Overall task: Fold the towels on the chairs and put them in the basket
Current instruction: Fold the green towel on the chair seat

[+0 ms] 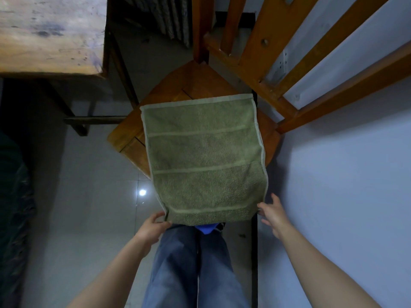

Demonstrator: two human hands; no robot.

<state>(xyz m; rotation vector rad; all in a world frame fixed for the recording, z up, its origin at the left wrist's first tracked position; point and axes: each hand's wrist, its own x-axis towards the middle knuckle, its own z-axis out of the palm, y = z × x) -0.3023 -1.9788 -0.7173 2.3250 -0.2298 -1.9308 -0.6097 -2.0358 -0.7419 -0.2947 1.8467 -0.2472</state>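
Fingers [156,216] of left hand [153,227] pinch one towel [204,156] corner; right hand [274,215], fingers spread, touches the other.

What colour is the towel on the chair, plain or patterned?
Olive green towel, with paler bands across it and pale edging; the head view shows it best.

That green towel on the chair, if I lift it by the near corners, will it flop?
Probably floppy: the green towel hangs limp past the front edge of the chair. Its terry pile looks grippy, so it likely won't slip from the left hand gripping one corner. The right hand is open by the other.
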